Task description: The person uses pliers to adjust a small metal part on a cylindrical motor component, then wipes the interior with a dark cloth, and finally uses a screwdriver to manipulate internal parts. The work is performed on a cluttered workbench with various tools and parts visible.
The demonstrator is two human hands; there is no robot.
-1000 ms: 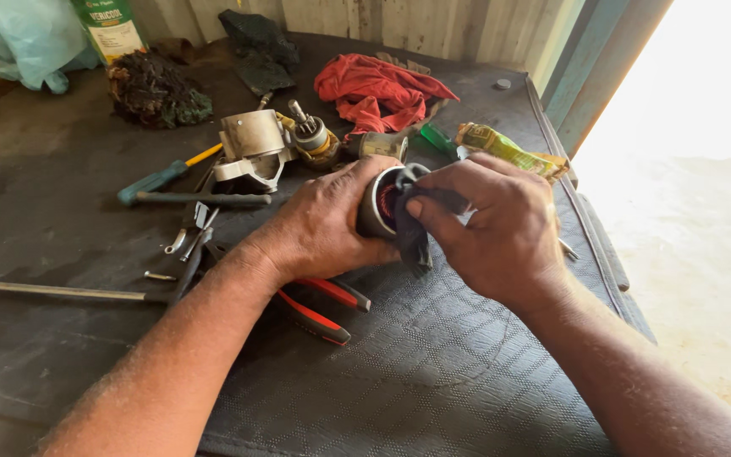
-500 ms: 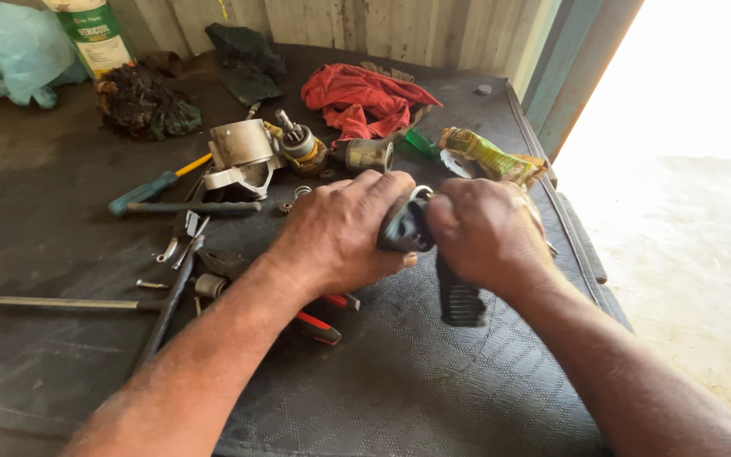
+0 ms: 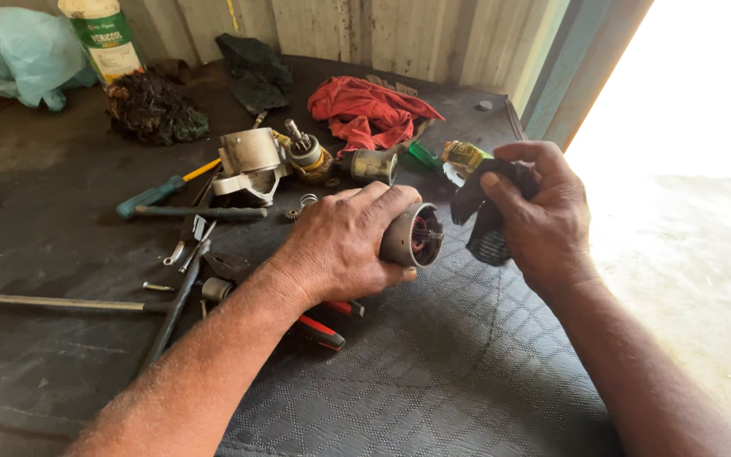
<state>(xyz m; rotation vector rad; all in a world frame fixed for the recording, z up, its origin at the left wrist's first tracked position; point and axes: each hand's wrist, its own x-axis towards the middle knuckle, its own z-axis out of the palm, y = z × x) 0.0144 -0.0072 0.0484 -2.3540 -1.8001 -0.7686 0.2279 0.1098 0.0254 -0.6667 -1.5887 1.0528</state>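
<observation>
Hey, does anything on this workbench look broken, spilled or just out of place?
Nothing looks spilled or broken. The left hand holds a cylindrical motor housing; the right hand holds a black cloth. Loose tools and parts lie scattered on the mat.

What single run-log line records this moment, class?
left hand: grips grey cylindrical motor housing, open end right | right hand: holds black rag beside it | pliers: under left wrist | surface: black mat
</observation>
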